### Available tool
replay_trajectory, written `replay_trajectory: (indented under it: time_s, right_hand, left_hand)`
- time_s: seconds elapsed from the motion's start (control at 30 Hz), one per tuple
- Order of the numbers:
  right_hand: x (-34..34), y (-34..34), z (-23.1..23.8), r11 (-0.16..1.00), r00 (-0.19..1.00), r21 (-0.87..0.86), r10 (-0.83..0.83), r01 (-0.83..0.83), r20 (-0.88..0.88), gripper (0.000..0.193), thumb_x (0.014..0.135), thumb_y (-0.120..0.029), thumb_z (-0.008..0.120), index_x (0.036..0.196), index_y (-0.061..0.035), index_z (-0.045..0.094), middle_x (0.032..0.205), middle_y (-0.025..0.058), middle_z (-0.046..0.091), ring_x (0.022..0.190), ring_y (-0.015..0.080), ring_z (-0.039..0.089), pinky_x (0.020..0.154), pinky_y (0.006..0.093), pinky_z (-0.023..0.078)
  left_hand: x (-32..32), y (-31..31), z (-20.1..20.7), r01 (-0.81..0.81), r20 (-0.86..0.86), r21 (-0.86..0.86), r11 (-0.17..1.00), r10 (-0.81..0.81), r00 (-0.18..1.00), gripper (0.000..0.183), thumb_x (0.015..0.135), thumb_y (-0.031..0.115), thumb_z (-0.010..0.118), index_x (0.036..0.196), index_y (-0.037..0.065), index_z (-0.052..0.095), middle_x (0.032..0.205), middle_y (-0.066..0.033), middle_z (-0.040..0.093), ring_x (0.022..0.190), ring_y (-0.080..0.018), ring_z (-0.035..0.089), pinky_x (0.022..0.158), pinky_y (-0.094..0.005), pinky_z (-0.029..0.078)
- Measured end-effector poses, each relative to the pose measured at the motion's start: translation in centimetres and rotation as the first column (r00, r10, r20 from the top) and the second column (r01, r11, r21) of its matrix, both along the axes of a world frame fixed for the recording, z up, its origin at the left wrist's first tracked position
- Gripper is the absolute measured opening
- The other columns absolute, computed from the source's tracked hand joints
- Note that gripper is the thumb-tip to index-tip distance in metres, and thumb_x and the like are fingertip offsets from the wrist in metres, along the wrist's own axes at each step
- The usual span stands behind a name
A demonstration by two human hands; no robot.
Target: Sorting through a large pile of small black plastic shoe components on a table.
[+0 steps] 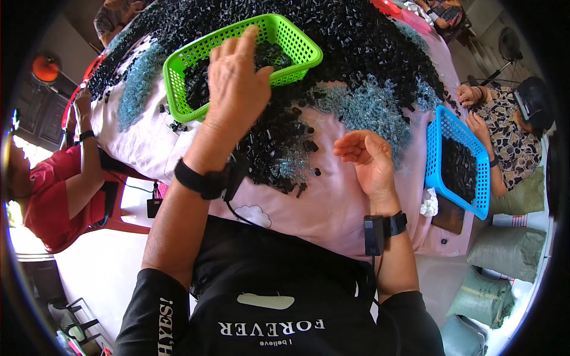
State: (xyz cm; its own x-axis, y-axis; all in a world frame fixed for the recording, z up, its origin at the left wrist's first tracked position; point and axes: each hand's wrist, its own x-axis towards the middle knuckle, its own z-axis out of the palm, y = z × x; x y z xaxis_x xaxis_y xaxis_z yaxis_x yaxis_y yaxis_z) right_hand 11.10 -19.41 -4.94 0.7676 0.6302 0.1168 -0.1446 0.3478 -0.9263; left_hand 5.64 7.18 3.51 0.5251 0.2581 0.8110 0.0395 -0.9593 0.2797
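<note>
My left hand [238, 80] is over the green perforated basket [178, 111], its fingers stretched out and the thumb apart, with nothing seen in it. Small black plastic parts [196, 83] lie inside that basket. Above the pink cloth, my right hand [371, 159] is half curled and open, palm turned inward, and I see nothing in it. Between my hands spreads a heap of small black parts [267, 139], mixed with clear bluish pieces [291, 163]. A larger pile of clear bluish pieces [374, 113] lies just beyond my right hand.
A big mound of black parts [350, 35] covers the far table. On the right stand a blue basket [434, 154] of black parts and a crumpled white tissue [428, 203]. People sit left [53, 184] and right [504, 130], others at the far side. Stuffed sacks [504, 252] line the right.
</note>
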Motion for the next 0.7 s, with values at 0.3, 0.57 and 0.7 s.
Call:
replay_trajectory:
  time_s: [0.3,0.57,0.7]
  right_hand:
    - [0.1,0.7,0.1,0.99,0.994,0.114,-0.094,0.088,0.047,0.059,0.101,-0.048,0.053,0.132,0.002,0.057,0.137,0.016,0.059,0.127,0.0244,0.056,0.107,0.0372,0.042]
    - [0.4,0.9,-0.7,0.973,0.929,-0.084,-0.177,0.214,0.326,0.068,0.1,-0.058,0.051,0.134,0.0011,0.057,0.138,0.014,0.058,0.129,0.0249,0.053,0.109,0.0402,0.042]
    - [0.1,1.6,-0.4,0.937,0.897,-0.009,-0.331,0.349,0.293,0.062,0.102,-0.052,0.05,0.133,0.0013,0.058,0.138,0.0122,0.056,0.126,0.0233,0.055,0.107,0.0383,0.043]
  left_hand:
    - [1.2,-2.6,-4.0,0.342,-0.451,-0.134,0.93,-0.364,0.815,0.008,0.084,0.002,0.061,0.085,0.0,0.069,0.089,-0.0165,0.069,0.09,-0.038,0.066,0.081,-0.0456,0.053]
    - [2.6,-3.4,-5.0,0.208,-0.779,-0.075,0.975,-0.187,0.598,0.015,0.079,0.006,0.061,0.089,0.002,0.072,0.088,-0.0197,0.069,0.089,-0.0404,0.066,0.079,-0.0482,0.053]
    - [2.5,-2.8,-5.9,0.317,-0.654,-0.06,0.946,-0.277,0.704,0.015,0.082,0.006,0.059,0.091,0.0,0.07,0.085,-0.0206,0.07,0.087,-0.0414,0.068,0.081,-0.0481,0.053]
